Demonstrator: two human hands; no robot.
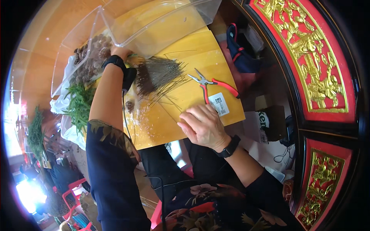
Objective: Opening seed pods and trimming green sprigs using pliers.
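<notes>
My left hand (120, 51) reaches over the far left of the yellow board (169, 129), beside a heap of brown pine cones (90, 57). Its fingers are hidden, so their grip does not show. Close to the board's front edge, my right hand (204, 125) is closed, with a thin wire (169, 114) running to its thumb and fingertips. A bundle of thin dark wires (158, 75) lies spread between the hands. One loose pine cone (130, 106) sits near my left forearm. Long-nose pliers (208, 82) with red handles lie spread apart beyond my right hand.
A clear plastic box (150, 27) stands across the far side. Green artificial sprigs (79, 102) lie left of my forearm. A white label (218, 104) is on the board beside the pliers. White flakes dot the board. A carved red-and-gold panel (308, 50) rises at the right.
</notes>
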